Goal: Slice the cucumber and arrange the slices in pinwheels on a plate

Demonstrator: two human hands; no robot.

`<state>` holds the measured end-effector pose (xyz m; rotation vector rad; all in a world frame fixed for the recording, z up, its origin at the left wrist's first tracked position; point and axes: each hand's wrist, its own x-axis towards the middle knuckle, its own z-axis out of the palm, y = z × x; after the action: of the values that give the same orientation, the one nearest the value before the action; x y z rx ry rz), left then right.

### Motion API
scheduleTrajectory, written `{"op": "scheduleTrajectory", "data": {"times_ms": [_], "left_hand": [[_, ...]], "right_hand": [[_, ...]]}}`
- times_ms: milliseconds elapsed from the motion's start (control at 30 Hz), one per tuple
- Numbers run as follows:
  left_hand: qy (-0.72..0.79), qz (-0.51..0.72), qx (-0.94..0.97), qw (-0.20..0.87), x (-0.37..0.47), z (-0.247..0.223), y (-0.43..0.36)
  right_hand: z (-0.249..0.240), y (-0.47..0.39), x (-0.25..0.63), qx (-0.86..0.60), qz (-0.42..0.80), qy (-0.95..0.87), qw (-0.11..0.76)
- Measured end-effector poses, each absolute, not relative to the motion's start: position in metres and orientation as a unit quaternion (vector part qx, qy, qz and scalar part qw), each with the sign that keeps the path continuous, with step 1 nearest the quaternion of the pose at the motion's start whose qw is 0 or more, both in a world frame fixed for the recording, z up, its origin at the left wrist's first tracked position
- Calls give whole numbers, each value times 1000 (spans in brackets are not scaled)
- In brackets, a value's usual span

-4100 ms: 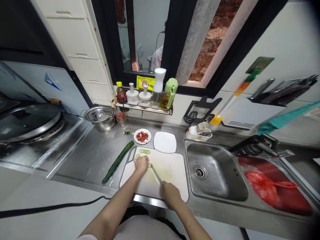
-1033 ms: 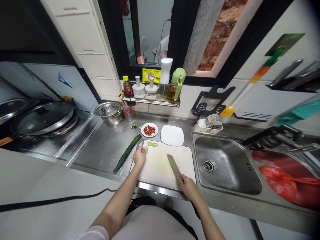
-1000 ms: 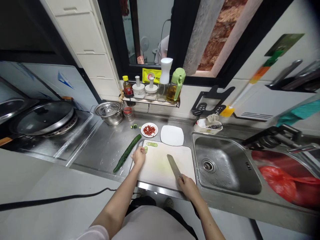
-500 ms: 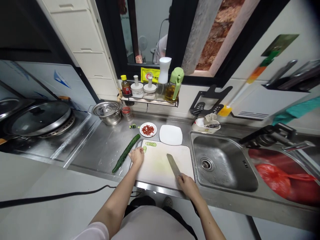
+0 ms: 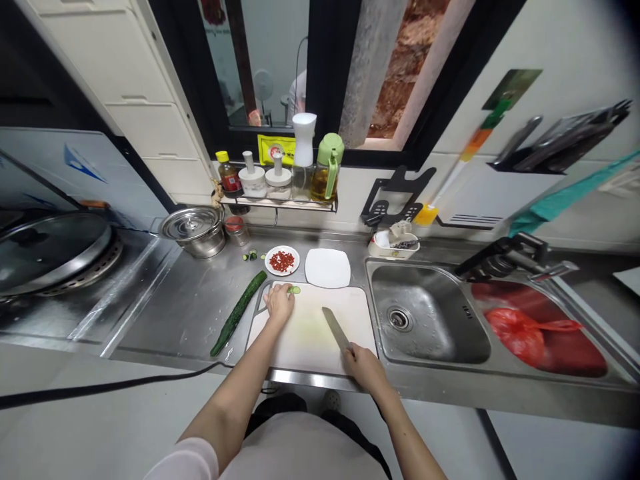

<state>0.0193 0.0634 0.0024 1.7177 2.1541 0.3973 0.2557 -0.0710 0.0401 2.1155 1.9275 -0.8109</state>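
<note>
"Near the tabletop's front edge, why is the knife over on the right side of the cutting board?"

"Perhaps so that its blade lies well apart from the cucumber slices. The right hand is wrapped round it behind the blade, which slants forward and to the left. Whether the steel rests on the board, I cannot tell."

"And further up the board?"

"The left hand reaches to the far left corner, where the slices are. Its fingers bend down beside them, as if to keep them in order. I cannot tell whether the fingertips press together on a slice or merely touch; the hand hides part of them."

"So the whole cucumber isn't on the board?"

"No, it lies at a slant on the tabletop, just left of the board, probably to leave the surface for the slices."

"What sits beyond?"

"A round plate with chopped red pieces and, to its right, a square white plate, likely set there for easy reach. Farther back, white-lidded jars stand on a wall shelf, presumably to save space below."
</note>
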Motion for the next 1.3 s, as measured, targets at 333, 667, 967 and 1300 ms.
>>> {"op": "scheduleTrajectory", "data": {"times_ms": [333,667,967,1300], "left_hand": [[719,71,676,149,26,-8,86],[721,104,662,177,31,6,81],[724,145,586,335,35,6,44],[685,54,649,326,33,0,13]], "right_hand": [[45,-70,247,708,-263,646,112],[44,-66,243,715,-275,635,99],[41,-68,246,706,-234,658,114],[45,-70,245,697,-227,670,116]]}}
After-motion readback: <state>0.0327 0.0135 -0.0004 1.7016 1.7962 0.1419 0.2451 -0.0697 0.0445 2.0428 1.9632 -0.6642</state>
